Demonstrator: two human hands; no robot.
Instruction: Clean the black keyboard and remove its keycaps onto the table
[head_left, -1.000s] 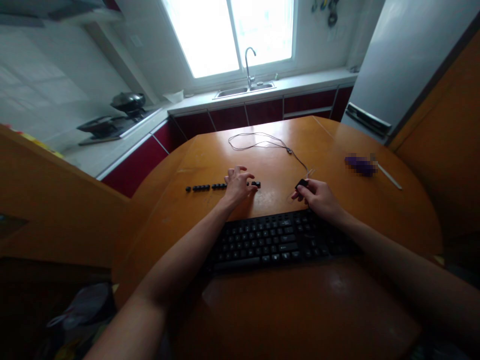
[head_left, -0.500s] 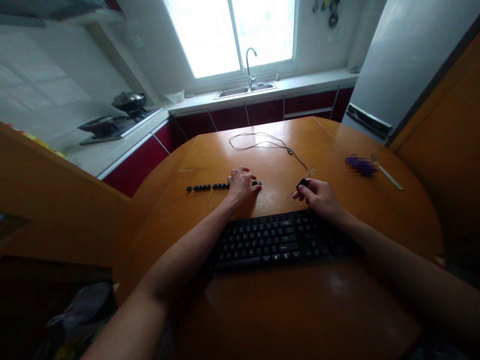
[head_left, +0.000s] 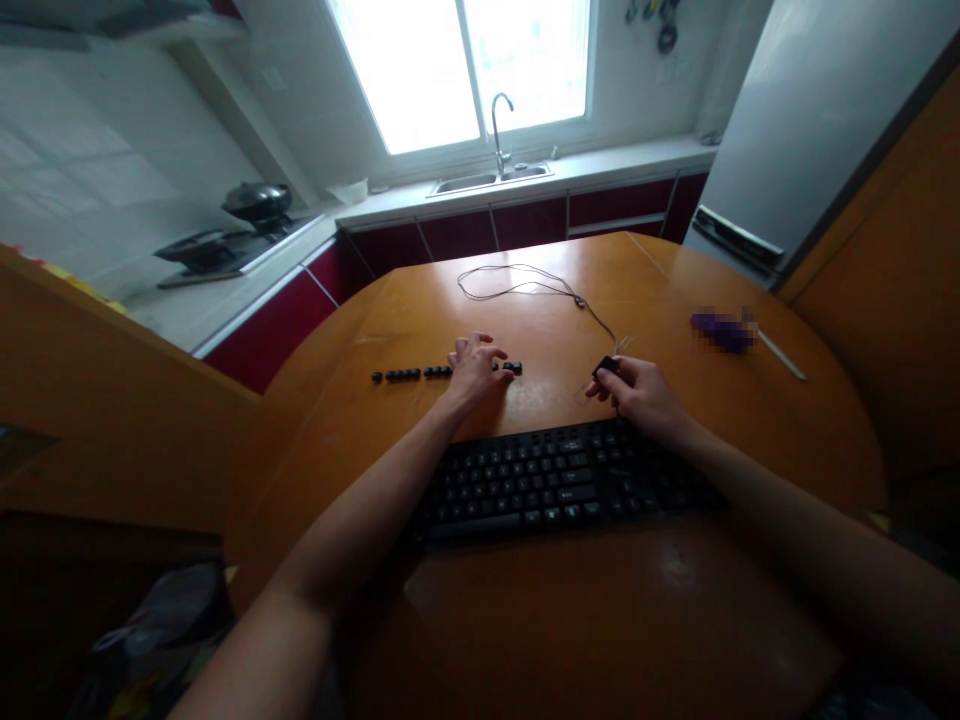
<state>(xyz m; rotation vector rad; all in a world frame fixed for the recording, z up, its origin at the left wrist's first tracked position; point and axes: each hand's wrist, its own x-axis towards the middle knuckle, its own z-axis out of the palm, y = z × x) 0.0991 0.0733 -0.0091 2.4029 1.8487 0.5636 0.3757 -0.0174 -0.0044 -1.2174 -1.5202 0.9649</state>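
A black keyboard (head_left: 555, 480) lies on the round wooden table (head_left: 570, 620), close to me. Beyond it runs a row of loose black keycaps (head_left: 409, 374). My left hand (head_left: 474, 366) rests over the right part of that row, fingers curled down onto the caps; one keycap (head_left: 513, 368) shows just right of the fingertips. My right hand (head_left: 636, 392) is closed on a small black key puller (head_left: 604, 367) just past the keyboard's far right edge.
The keyboard's thin cable (head_left: 525, 285) loops across the far side of the table. A purple object (head_left: 720, 330) and a pale strip (head_left: 780, 353) lie at the right. Behind are a counter with sink (head_left: 487, 182), a stove (head_left: 225, 245) and a fridge (head_left: 787, 150).
My left hand has lowered slightly onto the keycap row, its fingers drawing in. My right hand has barely moved.
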